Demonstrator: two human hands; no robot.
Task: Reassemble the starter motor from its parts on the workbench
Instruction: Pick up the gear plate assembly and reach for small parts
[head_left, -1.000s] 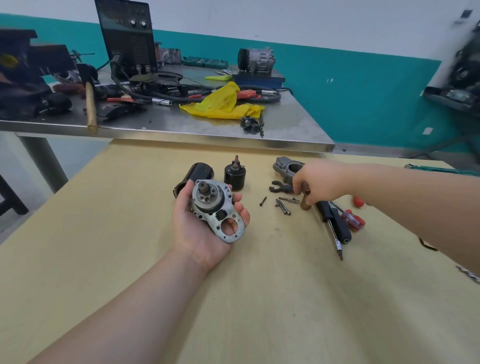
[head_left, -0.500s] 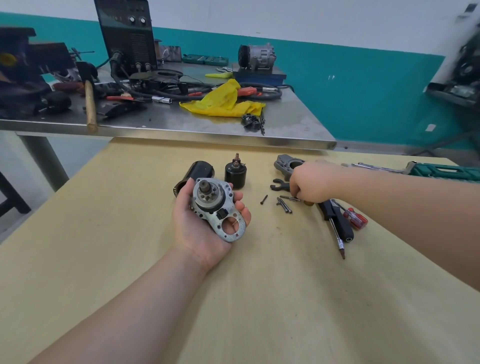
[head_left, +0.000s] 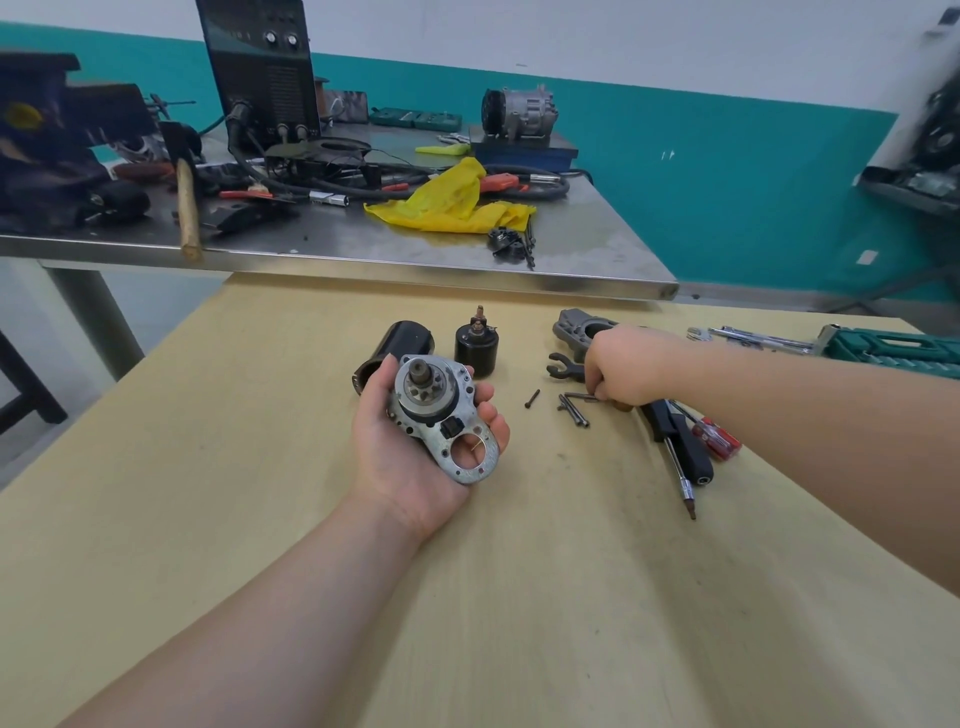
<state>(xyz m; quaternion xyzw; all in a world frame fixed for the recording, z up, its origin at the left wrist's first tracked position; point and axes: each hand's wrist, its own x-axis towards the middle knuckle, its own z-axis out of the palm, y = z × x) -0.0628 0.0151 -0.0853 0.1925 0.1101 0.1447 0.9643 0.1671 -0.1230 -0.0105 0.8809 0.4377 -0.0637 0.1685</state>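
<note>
Grey end plate (head_left: 448, 418) cupped by left hand (head_left: 415, 441) | right hand (head_left: 626, 366) pinching bolt (head_left: 582, 397)

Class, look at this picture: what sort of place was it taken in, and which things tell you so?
Probably a repair workshop: a steel bench strewn with cables, a hammer, and screwdrivers beside motor parts.

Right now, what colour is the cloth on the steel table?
Yellow: the crumpled cloth on the steel table, head view.
</note>
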